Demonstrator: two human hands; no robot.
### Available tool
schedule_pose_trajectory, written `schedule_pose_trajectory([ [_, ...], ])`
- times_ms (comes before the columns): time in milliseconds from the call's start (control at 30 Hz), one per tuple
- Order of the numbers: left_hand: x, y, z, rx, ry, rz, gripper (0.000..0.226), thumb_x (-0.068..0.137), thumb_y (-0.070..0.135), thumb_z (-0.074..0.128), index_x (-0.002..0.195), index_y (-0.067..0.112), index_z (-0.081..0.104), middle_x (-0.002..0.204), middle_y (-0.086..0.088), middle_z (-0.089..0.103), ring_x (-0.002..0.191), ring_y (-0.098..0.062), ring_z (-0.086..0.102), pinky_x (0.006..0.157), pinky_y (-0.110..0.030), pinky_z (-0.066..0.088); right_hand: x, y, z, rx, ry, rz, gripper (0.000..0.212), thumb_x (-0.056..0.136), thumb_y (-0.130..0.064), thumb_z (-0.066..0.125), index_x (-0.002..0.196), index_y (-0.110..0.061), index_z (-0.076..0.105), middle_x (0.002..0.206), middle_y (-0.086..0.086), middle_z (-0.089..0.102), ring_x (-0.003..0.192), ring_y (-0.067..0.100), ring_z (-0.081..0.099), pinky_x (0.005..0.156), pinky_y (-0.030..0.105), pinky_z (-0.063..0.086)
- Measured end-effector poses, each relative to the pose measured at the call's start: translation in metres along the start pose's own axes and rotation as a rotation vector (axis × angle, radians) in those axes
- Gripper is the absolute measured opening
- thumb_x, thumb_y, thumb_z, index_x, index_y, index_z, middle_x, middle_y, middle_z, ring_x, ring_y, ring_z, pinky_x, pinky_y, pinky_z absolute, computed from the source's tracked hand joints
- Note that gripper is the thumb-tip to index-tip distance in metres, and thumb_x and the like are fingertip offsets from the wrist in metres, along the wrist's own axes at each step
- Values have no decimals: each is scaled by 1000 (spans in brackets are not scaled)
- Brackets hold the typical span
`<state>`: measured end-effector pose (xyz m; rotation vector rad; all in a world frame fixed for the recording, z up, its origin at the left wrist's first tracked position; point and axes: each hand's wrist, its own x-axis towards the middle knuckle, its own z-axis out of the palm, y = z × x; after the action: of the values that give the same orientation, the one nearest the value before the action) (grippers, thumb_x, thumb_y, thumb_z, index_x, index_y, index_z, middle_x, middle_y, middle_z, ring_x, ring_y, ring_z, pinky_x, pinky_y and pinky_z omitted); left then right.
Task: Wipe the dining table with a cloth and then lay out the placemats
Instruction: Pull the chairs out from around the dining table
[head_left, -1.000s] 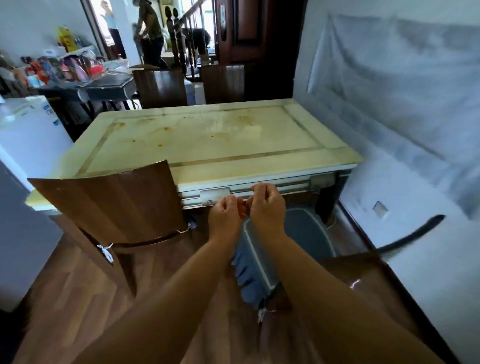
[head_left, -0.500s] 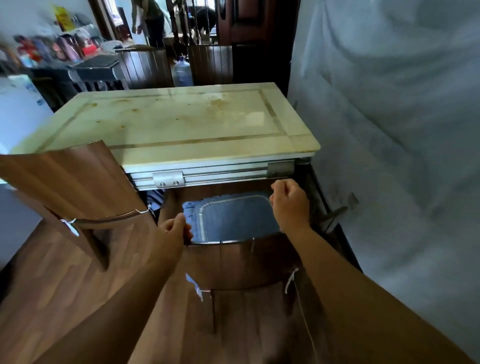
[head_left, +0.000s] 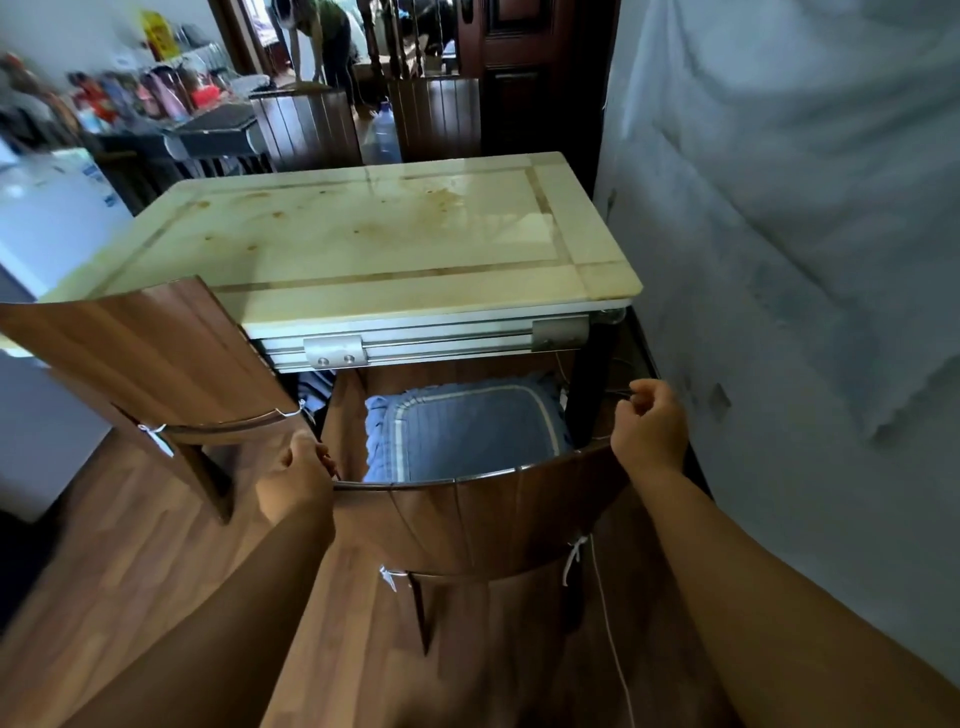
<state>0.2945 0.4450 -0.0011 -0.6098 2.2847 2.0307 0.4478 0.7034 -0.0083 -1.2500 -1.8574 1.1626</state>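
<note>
The counter (head_left: 363, 244) stretches lengthwise away beyond both grips. The left grip (head_left: 298, 480) clasps the chair (head_left: 467, 519) back's left end; the right grip (head_left: 649, 421), fisted, pinches a thin string by its right end.

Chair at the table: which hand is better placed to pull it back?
Left, probably. The left hand already grips the chair backrest's top corner; the right hand is closed just off its other end, by the table leg.
</note>
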Motion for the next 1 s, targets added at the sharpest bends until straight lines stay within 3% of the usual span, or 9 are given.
schedule_pose_trajectory([
  [133, 1, 6, 8, 6, 125, -39, 38, 82, 39, 47, 56, 13, 59, 58, -6, 58, 62, -25, 55, 77, -39, 49, 8, 1, 8, 144, 94, 204, 18, 90, -27, 56, 96, -11, 59, 87, 6, 61, 75, 20, 55, 60, 26, 41],
  [233, 8, 7, 12, -4, 216, -18, 39, 87, 39, 48, 73, 5, 63, 77, -9, 61, 81, -28, 57, 80, -36, 45, 14, -1, 12, 136, 122, 222, 35, 91, -36, 54, 68, -10, 52, 61, 3, 49, 58, 18, 46, 57, 28, 38],
  [333, 16, 12, 20, -31, 245, 1, 39, 86, 34, 48, 57, 9, 53, 62, -4, 53, 74, -25, 52, 70, -32, 37, 20, -8, 18, 175, 185, 216, 46, 93, -33, 52, 54, -13, 39, 53, 3, 39, 48, 16, 36, 48, 26, 31],
  [500, 49, 34, 42, -33, 217, 56, 34, 89, 25, 44, 68, 2, 58, 60, 0, 51, 63, -17, 49, 62, -21, 30, 40, -29, 41, 240, 204, 196, 42, 93, -29, 52, 56, -15, 38, 54, 3, 39, 48, 15, 35, 47, 24, 28],
  [567, 69, 46, 54, -12, 204, 100, 36, 89, 24, 43, 61, 3, 54, 56, 0, 46, 52, -12, 41, 62, -23, 29, 54, -38, 55, 263, 210, 190, 41, 93, -30, 53, 57, -15, 39, 55, 3, 40, 49, 15, 36, 47, 23, 29],
  [667, 103, 62, 75, -100, 217, 89, 38, 83, 23, 47, 48, 9, 45, 50, -5, 40, 49, -18, 35, 60, -32, 31, 78, -56, 79, 270, 219, 173, 43, 93, -29, 54, 55, -15, 38, 55, 3, 39, 49, 15, 35, 48, 25, 27],
  [833, 152, 85, 109, -122, 138, 100, 41, 85, 25, 49, 48, 9, 41, 43, -1, 40, 43, -13, 37, 47, -28, 32, 121, -82, 115, 234, 233, 181, 43, 94, -32, 53, 56, -15, 40, 56, 3, 42, 51, 14, 39, 48, 28, 28],
  [1000, 206, 104, 150, -63, 106, 82, 43, 80, 37, 46, 44, 14, 35, 52, -8, 33, 62, -26, 38, 60, -37, 33, 167, -104, 151, 176, 235, 149, 49, 94, -35, 52, 52, -12, 38, 53, 5, 39, 49, 16, 36, 59, 31, 28],
])
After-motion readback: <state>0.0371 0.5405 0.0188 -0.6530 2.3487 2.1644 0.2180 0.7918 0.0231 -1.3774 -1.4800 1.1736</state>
